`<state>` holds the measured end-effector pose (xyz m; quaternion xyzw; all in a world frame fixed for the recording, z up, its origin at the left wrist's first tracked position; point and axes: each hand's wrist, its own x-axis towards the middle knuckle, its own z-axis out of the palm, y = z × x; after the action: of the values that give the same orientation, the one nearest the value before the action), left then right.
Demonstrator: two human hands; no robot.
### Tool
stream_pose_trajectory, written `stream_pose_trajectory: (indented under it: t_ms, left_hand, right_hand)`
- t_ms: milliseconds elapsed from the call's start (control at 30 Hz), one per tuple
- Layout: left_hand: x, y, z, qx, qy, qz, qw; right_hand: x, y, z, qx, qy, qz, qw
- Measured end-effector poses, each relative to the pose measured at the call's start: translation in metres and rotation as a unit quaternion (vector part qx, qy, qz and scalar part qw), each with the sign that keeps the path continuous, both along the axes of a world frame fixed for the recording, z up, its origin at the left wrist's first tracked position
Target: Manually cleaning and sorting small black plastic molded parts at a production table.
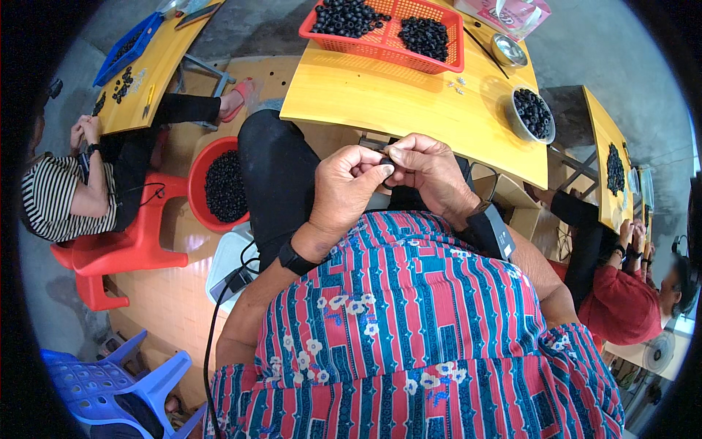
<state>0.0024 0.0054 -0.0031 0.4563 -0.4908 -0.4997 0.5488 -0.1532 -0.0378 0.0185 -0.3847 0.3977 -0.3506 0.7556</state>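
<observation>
My left hand (346, 183) and my right hand (433, 174) meet in front of my lap, just short of the yellow table's near edge. Between their fingertips is a small black round part (387, 165), mostly covered by the fingers. Thumb and forefinger of the left hand pinch it, and the right hand's thumb and fingers close on it from the other side. Beyond them on the table (351, 95) stands a red basket (380, 53) with two compartments, both heaped with small black parts (424, 38). Several tiny pale pieces (457, 86) lie near it.
A clear bowl of black parts (532, 113) and a metal bowl (508, 51) stand at the table's right. On the floor, left of my leg, is a red tub (201, 183). Red chair (139, 234) and blue stool (124, 388) are at left. Two other people sit at side tables.
</observation>
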Motion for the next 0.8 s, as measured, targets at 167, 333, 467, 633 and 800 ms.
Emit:
stream_pose_trajectory:
  t_ms: [167, 333, 467, 633, 800]
  left_hand:
    - [0.0, 0.0, 0.001, 0.014, 0.009, 0.001, 1.0]
    - [0.002, -0.001, -0.001, 0.014, -0.003, -0.002, 1.0]
    - [0.002, 0.0, 0.0, 0.025, -0.004, -0.007, 1.0]
    - [0.001, 0.0, -0.007, 0.013, 0.012, -0.009, 1.0]
    - [0.003, -0.001, -0.01, 0.012, -0.035, -0.021, 0.999]
  right_hand:
    - [0.003, 0.0, -0.003, -0.058, 0.047, -0.023, 0.997]
    - [0.003, 0.001, -0.002, -0.137, 0.103, -0.024, 0.985]
    - [-0.001, -0.001, -0.002, -0.156, 0.109, -0.017, 0.982]
    - [-0.007, -0.007, -0.005, -0.069, 0.064, 0.003, 0.996]
    - [-0.01, -0.008, -0.005, 0.013, 0.014, 0.032, 0.999]
